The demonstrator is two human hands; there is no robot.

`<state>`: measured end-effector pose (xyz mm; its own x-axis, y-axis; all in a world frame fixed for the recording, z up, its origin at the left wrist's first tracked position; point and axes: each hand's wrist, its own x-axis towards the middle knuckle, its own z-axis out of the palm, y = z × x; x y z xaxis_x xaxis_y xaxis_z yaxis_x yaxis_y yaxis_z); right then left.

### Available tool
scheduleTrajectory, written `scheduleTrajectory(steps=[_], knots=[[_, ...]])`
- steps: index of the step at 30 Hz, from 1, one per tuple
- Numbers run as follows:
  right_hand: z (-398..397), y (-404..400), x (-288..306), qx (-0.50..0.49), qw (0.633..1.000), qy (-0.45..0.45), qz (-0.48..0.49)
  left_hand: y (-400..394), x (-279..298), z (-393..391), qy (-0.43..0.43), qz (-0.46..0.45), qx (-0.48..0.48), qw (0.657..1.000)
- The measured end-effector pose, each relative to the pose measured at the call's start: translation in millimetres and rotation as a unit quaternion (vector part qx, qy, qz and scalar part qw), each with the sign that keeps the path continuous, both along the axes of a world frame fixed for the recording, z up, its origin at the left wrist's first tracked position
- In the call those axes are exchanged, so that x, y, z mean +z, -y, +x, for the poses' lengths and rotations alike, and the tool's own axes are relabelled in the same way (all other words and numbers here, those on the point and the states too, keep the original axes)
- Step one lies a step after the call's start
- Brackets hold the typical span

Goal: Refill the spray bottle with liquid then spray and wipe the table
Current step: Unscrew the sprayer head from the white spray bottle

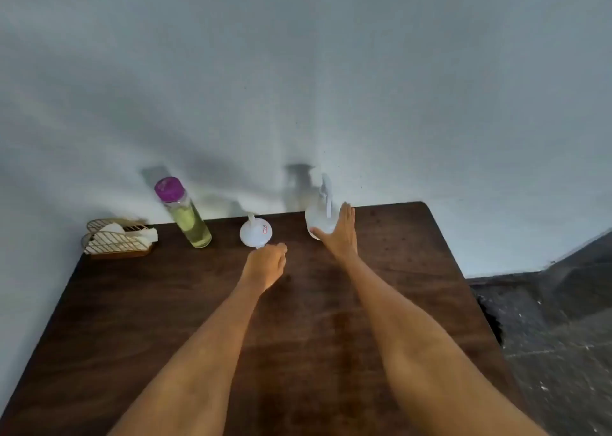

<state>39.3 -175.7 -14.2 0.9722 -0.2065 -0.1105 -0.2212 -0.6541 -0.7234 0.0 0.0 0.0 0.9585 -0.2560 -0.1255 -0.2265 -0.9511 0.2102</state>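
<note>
A white spray bottle (317, 217) stands near the far edge of the dark wooden table (165, 303), its trigger head blurred. My right hand (341, 236) lies against the bottle's right side with the fingers straight and the thumb across its lower front. The hand is not closed around the bottle. A white funnel (255, 231) lies on the table left of the bottle. My left hand (266, 263) is curled, and its fingertips pinch the funnel's near rim. A clear bottle with a purple cap (185, 217) holds yellow-green liquid and stands further left.
A gold wire holder with white tissues (116, 238) sits at the table's far left corner. A pale wall rises right behind the table. The table's right edge drops to a dark speckled floor (546, 336).
</note>
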Motion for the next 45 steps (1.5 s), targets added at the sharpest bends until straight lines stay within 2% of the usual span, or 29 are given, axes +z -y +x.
scheduleTrajectory(steps=[4, 6, 8, 12, 18, 21, 26, 30, 37, 45], knots=[[28.1, -7.6, -10.7, -0.009, 1.000, -0.018, 0.009, 0.8, -16.9, 27.4, 0.004, -0.042, -0.009, 0.999], [34.1, -9.9, -17.3, -0.023, 1.000, 0.004, 0.009, 2.0, -26.5, 33.6, 0.002, -0.050, -0.023, 0.998], [40.2, -8.3, -17.6, -0.029, 0.999, 0.023, -0.007, 0.0, -31.9, 34.9, 0.006, -0.055, -0.034, 0.998], [34.1, -9.2, -12.8, -0.017, 0.998, -0.002, -0.055, -3.3, -36.5, 25.7, 0.001, -0.073, -0.026, 0.997], [-40.4, -10.5, -1.8, -0.042, 0.998, 0.038, -0.025, -3.3, -26.7, -31.2, -0.005, -0.116, 0.041, 0.992], [-96.7, -5.5, 1.0, -0.042, 0.996, 0.056, -0.046, 5.4, -22.6, -78.5, -0.011, -0.138, 0.081, 0.987], [-194.3, 1.3, -1.7, -0.019, 0.998, 0.029, -0.052, 28.2, -27.4, -167.6, -0.060, -0.135, 0.077, 0.986], [-248.6, 4.2, -5.3, 0.002, 0.998, 0.026, -0.057, 45.0, -28.1, -225.2, -0.067, -0.152, 0.075, 0.983], [-292.9, 4.0, -15.6, 0.016, 0.998, 0.020, -0.052, 52.0, -37.3, -278.8, -0.080, -0.179, 0.083, 0.977], [-290.2, 5.6, -18.4, 0.008, 1.000, 0.000, -0.008, 59.7, -23.9, -254.6, -0.063, -0.204, 0.033, 0.976]])
